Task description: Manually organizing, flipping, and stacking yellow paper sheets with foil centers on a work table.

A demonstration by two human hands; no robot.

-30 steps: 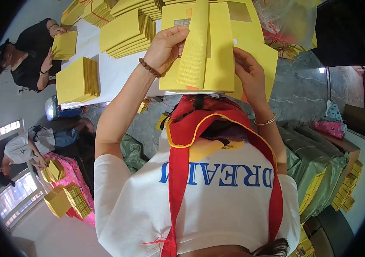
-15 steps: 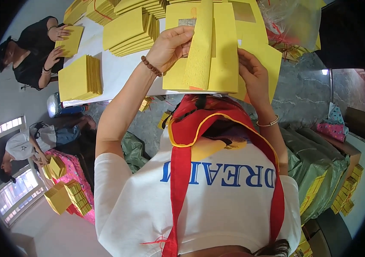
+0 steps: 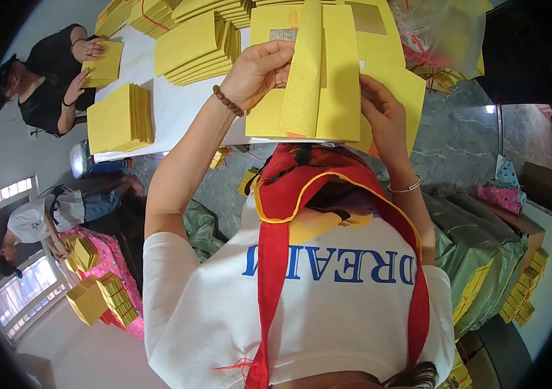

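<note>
Bold blue capitals (image 3: 360,266) — upside down here — cross the white T-shirt (image 3: 347,318). A red strap (image 3: 273,266) partly covers them.

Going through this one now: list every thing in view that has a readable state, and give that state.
Left hand: pinching the curled sheet
Right hand: fingers bent, at the work's right edge; grip unclear
Curled sheet: bent over, not flat
Fanned yellow stack: layers staggered
Yellow bundle: tied with red string
Green cover: draped, wrinkled
Red apron: worn over the white shirt
</note>
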